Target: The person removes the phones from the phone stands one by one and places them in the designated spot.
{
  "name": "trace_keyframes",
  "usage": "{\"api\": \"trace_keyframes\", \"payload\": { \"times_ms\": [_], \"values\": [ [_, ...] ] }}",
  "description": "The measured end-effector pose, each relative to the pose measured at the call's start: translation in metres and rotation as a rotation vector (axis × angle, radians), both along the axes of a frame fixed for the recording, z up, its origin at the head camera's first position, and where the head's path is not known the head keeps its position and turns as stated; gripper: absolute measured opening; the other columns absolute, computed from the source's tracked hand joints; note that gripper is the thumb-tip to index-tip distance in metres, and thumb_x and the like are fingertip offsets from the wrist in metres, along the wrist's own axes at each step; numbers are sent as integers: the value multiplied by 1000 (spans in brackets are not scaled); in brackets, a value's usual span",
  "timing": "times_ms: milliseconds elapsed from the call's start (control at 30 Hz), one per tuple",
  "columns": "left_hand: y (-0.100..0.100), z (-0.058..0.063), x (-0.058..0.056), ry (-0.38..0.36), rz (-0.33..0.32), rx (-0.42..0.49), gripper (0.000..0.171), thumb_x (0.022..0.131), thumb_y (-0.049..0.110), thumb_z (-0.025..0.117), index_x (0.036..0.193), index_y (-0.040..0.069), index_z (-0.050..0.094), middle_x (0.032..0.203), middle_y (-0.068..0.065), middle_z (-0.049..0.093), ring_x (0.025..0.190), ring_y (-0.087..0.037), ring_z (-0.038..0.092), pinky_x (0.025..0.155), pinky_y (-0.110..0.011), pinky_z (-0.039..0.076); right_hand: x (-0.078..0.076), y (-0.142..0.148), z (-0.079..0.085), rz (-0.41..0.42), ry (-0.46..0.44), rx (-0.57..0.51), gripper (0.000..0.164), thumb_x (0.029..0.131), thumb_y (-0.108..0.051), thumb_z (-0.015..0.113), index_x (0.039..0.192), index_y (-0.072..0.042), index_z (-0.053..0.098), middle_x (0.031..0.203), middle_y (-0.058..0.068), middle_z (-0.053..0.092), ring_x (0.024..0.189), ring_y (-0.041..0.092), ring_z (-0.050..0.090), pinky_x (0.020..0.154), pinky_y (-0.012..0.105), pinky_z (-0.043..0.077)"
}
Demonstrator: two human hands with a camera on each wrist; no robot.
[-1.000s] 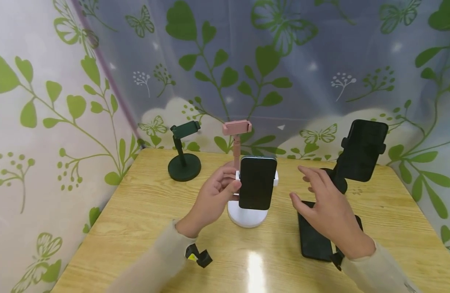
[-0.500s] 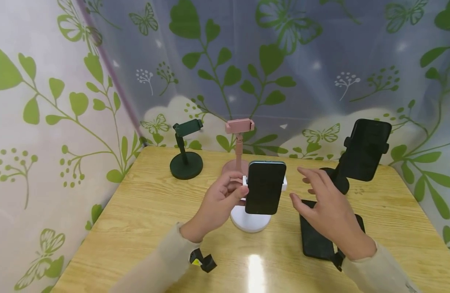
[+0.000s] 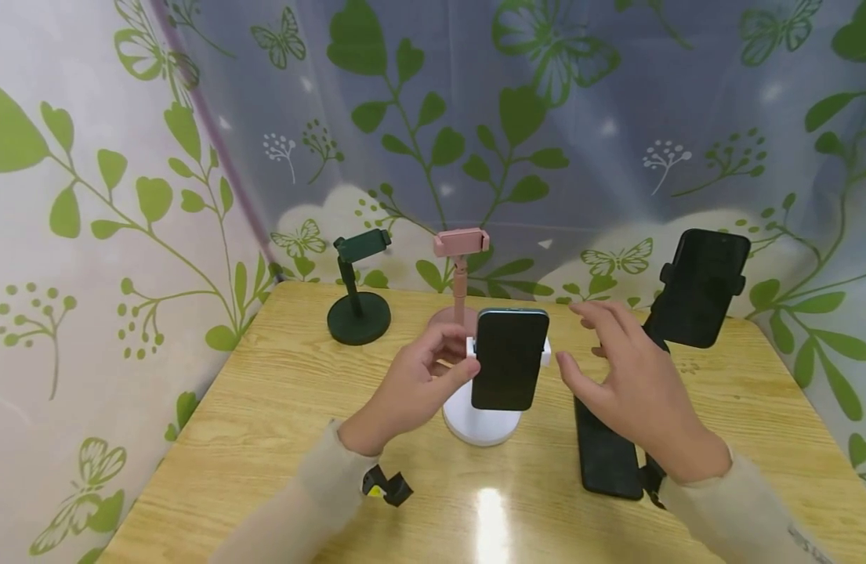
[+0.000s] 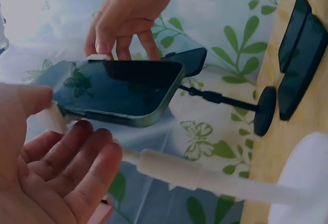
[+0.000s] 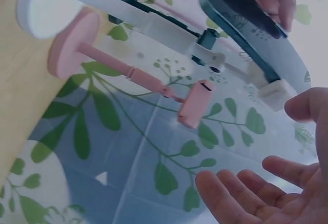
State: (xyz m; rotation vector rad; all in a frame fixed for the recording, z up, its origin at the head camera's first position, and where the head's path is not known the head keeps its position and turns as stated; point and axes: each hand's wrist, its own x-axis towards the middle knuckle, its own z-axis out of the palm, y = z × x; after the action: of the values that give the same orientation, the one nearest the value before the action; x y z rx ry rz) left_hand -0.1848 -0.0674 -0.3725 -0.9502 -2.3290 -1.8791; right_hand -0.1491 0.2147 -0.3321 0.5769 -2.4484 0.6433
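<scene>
A smartphone with a dark screen sits in the clamp of a white phone stand. At its left edge is my left hand, the thumb over the clamp's end. In the left wrist view, that hand's fingers lie relaxed and spread below the white clamp, with the palm showing. My right hand hovers to the right of the phone, apart from it, thumb and fingers spread with nothing between them. The right wrist view shows a gap between its thumb and the clamp's white end.
Behind the phone stands a pink phone stand, and a dark green stand is at back left. A black stand at back right holds another phone. Two dark flat devices lie under my right hand on the wooden table.
The phone and its clamp first shifted slightly right and toward me with my left hand, then stayed put. My left fingers have loosened. My right hand has barely moved.
</scene>
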Motion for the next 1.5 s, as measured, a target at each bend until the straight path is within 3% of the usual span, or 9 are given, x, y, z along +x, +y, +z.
{"api": "trace_keyframes", "payload": {
  "times_ms": [167, 367, 633, 767, 867, 1067, 1200, 1333, 1500],
  "values": [
    [-3, 7, -1, 59, 35, -77, 31, 99, 16, 72, 127, 9, 62, 110, -1, 70, 102, -15, 68, 84, -34, 60, 0, -8, 13, 12, 41, 26, 58, 89, -23, 76, 143, -11, 57, 131, 10, 58, 81, 20, 65, 53, 34, 53],
    [-4, 11, -2, 88, 45, -87, 27, 98, 18, 75, 122, 10, 66, 107, -1, 71, 99, -14, 70, 83, -33, 60, 1, -18, 27, 14, 46, 62, 58, 91, -30, 76, 143, -15, 57, 137, 10, 57, 50, 6, 37, 42, 24, 34],
    [-3, 12, -2, 91, 38, -97, 29, 98, 21, 74, 125, 12, 67, 109, 1, 71, 99, -12, 69, 82, -33, 60, -6, -34, 41, 45, 88, 107, 54, 94, -36, 71, 141, -13, 58, 132, 7, 57, 59, 12, 45, 46, 26, 39],
    [-3, 12, -1, 90, 35, -97, 28, 99, 20, 73, 125, 12, 66, 108, 0, 71, 98, -12, 69, 82, -33, 60, -11, -44, 44, 54, 60, 144, 54, 95, -41, 68, 140, -12, 59, 131, 9, 58, 53, 11, 47, 43, 27, 39],
    [-3, 11, -1, 91, 34, -94, 28, 99, 19, 73, 124, 11, 66, 107, -1, 71, 97, -13, 69, 81, -33, 60, -17, -51, 46, 72, 27, 177, 51, 98, -44, 64, 137, -11, 62, 129, 10, 59, 64, 17, 58, 48, 32, 47],
    [-4, 10, -2, 84, 28, -89, 29, 99, 19, 73, 125, 11, 66, 106, -1, 71, 95, -12, 69, 80, -33, 60, -27, -63, 49, 96, -24, 254, 44, 102, -45, 57, 125, -9, 69, 119, 7, 65, 99, 27, 64, 64, 43, 57],
    [-5, 10, -3, 96, 21, -89, 31, 99, 19, 73, 128, 12, 66, 109, -2, 71, 95, -12, 69, 79, -33, 60, -29, -69, 51, 108, 17, 294, 35, 99, -44, 62, 105, -10, 72, 98, 3, 66, 81, 22, 62, 51, 36, 51],
    [-5, 10, -3, 111, 23, -93, 31, 99, 20, 73, 128, 13, 66, 110, -1, 71, 95, -12, 69, 79, -32, 60, -30, -75, 51, 113, 74, 327, 32, 98, -39, 66, 79, -13, 60, 69, -2, 50, 57, 15, 43, 41, 28, 30],
    [-5, 10, -2, 123, 23, -87, 29, 99, 19, 72, 127, 13, 66, 111, 0, 70, 95, -12, 69, 78, -32, 60, -30, -79, 50, 82, 132, 380, 41, 96, -42, 69, 71, -15, 49, 62, -3, 41, 53, 15, 36, 41, 26, 22]
  ]
}}
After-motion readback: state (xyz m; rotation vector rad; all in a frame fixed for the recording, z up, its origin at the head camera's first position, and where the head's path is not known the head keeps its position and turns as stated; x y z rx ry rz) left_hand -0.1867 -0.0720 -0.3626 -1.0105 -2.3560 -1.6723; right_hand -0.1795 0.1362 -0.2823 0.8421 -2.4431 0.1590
